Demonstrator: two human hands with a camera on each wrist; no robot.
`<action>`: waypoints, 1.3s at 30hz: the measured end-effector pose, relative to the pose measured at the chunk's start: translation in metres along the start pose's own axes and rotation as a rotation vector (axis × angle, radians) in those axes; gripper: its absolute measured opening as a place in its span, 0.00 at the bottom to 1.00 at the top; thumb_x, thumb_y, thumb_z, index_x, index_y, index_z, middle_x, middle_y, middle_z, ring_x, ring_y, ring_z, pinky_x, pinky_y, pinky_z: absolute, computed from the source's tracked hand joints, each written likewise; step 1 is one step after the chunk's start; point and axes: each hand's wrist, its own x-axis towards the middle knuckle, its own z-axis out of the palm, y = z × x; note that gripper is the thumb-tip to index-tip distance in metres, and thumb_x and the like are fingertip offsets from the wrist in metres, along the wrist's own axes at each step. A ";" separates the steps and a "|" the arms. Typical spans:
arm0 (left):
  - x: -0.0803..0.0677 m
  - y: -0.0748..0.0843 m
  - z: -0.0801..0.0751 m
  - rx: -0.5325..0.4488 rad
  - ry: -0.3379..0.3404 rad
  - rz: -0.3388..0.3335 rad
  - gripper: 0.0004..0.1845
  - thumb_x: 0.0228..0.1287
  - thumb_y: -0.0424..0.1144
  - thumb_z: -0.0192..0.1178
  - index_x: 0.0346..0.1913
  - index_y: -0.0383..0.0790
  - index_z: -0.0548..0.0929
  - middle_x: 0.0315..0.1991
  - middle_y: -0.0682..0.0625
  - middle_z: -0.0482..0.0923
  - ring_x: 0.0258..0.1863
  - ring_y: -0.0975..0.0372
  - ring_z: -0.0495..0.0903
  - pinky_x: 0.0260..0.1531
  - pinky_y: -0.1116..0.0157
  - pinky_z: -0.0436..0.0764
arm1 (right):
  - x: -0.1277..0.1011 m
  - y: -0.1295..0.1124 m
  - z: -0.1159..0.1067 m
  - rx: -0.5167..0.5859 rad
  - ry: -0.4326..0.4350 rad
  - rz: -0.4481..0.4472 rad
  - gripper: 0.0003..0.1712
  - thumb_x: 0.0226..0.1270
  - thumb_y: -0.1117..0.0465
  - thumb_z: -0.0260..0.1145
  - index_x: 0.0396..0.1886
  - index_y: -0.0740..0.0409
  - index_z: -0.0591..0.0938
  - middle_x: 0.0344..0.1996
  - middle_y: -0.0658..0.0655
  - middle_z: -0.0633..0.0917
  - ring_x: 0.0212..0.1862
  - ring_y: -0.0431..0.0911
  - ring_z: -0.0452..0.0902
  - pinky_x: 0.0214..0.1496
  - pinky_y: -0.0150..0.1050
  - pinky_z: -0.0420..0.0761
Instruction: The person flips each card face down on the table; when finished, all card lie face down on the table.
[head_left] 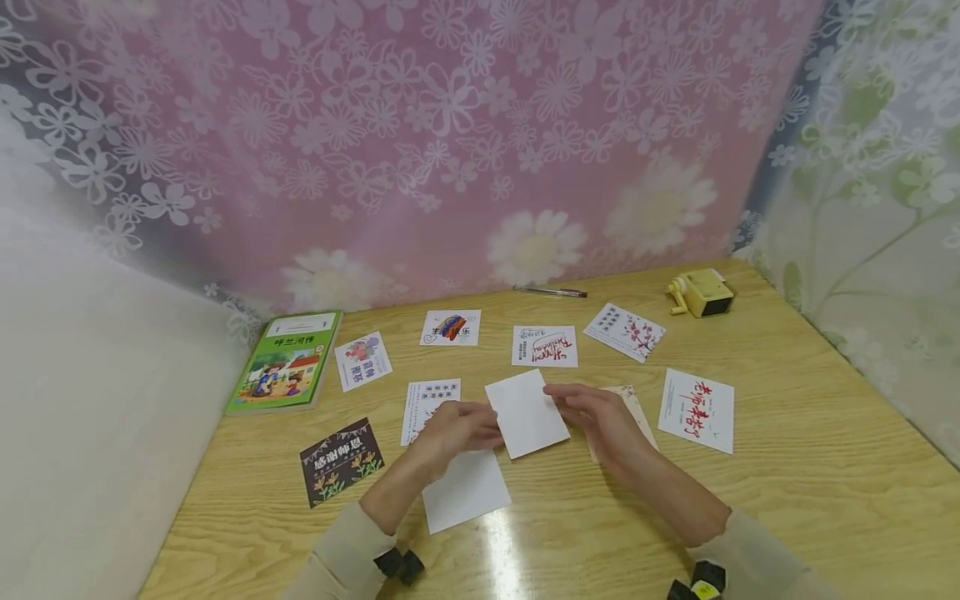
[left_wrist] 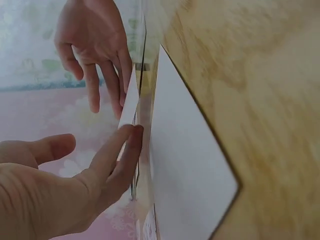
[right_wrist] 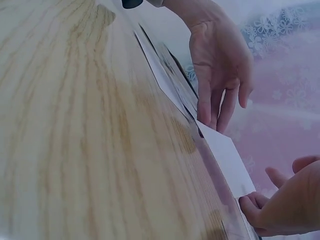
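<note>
Card held between two hands above the table

Fingertips of both hands meet on the blank white rectangular card (head_left: 527, 413), which you hold just off the pale wooden tabletop (head_left: 787, 467). Your left hand (head_left: 459, 427) steadies its left edge with nearly straight fingers (left_wrist: 120, 150), thumb apart; your right hand (head_left: 600, 417) takes the opposite edge, fingers reaching down to it. From the wrist views I judge both holds to be light edge contact rather than a firm pinch, though how the right thumb lies I cannot tell.

To handle the card well, keep your pressure even on both edges so it does not bow or twist, and keep it level before moving it.

Directly under your left wrist lies a second blank white sheet (head_left: 465, 490); mind you do not drag it along. Just beyond your left hand is a white card with columns of print (head_left: 430, 400), and a dark card with bunting (head_left: 341, 460) sits further to your left. Beside your right hand lies a white card with red brush lettering (head_left: 697, 410), and another card (head_left: 633, 408) is partly hidden beneath that hand.
</note>
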 end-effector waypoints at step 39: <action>0.000 0.003 -0.005 -0.187 -0.052 -0.025 0.23 0.81 0.38 0.46 0.64 0.19 0.71 0.59 0.26 0.77 0.60 0.41 0.81 0.65 0.49 0.80 | 0.014 -0.007 -0.005 -0.037 -0.084 0.026 0.26 0.82 0.65 0.48 0.71 0.78 0.68 0.74 0.70 0.69 0.78 0.58 0.60 0.83 0.51 0.57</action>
